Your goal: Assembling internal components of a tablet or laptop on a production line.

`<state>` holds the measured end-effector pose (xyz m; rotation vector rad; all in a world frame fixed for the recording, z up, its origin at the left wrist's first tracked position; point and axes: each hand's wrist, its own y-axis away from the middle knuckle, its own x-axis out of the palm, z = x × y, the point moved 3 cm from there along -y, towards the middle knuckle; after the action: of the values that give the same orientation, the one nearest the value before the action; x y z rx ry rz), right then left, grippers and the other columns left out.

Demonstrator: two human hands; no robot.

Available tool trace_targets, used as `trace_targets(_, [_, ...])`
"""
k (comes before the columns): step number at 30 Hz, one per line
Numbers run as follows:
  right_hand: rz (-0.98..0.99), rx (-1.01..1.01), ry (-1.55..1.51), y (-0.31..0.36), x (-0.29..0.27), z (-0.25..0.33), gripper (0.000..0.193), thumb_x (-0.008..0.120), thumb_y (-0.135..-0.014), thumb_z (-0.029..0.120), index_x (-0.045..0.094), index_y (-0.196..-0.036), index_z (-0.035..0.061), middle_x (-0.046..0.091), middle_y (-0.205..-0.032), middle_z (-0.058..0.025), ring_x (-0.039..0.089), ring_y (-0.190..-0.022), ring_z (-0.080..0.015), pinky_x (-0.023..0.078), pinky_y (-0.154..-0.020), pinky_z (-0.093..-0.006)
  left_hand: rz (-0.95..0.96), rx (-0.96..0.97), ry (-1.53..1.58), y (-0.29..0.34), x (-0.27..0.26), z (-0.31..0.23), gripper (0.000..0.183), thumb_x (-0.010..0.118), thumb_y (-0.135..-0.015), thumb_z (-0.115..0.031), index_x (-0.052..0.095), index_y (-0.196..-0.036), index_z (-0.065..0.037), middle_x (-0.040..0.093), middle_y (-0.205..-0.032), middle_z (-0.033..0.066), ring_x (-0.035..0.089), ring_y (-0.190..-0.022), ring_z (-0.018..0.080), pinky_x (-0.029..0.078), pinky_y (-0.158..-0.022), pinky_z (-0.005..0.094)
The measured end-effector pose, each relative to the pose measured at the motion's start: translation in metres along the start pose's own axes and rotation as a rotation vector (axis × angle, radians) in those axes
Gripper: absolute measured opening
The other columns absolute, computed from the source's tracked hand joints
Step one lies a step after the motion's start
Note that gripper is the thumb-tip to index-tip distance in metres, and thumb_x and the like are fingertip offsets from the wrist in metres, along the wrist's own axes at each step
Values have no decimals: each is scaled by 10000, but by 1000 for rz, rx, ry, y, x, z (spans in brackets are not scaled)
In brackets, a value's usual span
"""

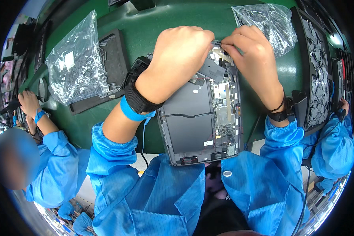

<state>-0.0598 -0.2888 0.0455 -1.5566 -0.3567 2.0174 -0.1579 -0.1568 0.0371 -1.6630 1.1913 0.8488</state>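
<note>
Tablet (pixel 202 109) opened; clear bag (pixel 76 67) left, black tray (pixel 305 55) right.

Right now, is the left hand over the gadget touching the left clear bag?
Apart: the head view shows green table and dark tray between the left hand and the clear bag.

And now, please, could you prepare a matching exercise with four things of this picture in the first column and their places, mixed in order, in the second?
Things:
1. Left hand
2. Left clear bag
3. Thin black cable
4. Blue wrist strap

Places:
A. Crosswise inside the opened device
B. Around the left forearm
C. At the upper edge of the opened device
D. Partly over a dark tray

Right pairs: 1-C, 2-D, 3-A, 4-B
</note>
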Motion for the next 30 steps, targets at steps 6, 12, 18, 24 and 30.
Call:
trace_targets(6, [99,120,-64,-5,6,-11,118,730,-714,44,675,-818,37,604,-795,-76,573,-747,-261,479,-669,-358,-7,93,-66,-6,7,2,119,648,-829,-156,699,-856,-53,684,-821,100,656,-785,302,518,-682,404])
trace_targets(12, [235,293,-292,-6,6,-25,171,722,-756,40,698,-926,29,634,-811,-86,596,-669,-254,487,-644,-342,-77,184,-140,-6,7,-2,112,666,-817,-173,695,-813,-64,679,-789,86,653,-759,282,515,-674,392])
trace_targets(18, [206,-166,53,-7,4,-16,147,701,-744,24,682,-890,13,624,-812,-106,610,-784,-298,506,-702,-371,-77,177,-145,-5,5,1,102,671,-807,-163,700,-805,-66,678,-766,85,653,-743,280,516,-663,381])
trace_targets(24, [211,-194,75,-6,2,-15,161,710,-713,31,669,-867,7,613,-839,-93,606,-808,-284,511,-706,-379,-89,172,-133,-3,-1,-2,77,673,-784,-129,702,-791,-58,683,-777,84,655,-734,280,519,-655,376])
trace_targets(30, [210,-192,114,-6,0,-14,136,710,-709,46,649,-827,16,574,-781,-86,590,-762,-275,500,-655,-380,-110,182,-153,-3,2,-5,77,675,-781,-124,693,-787,-50,675,-766,90,648,-725,293,519,-648,375])
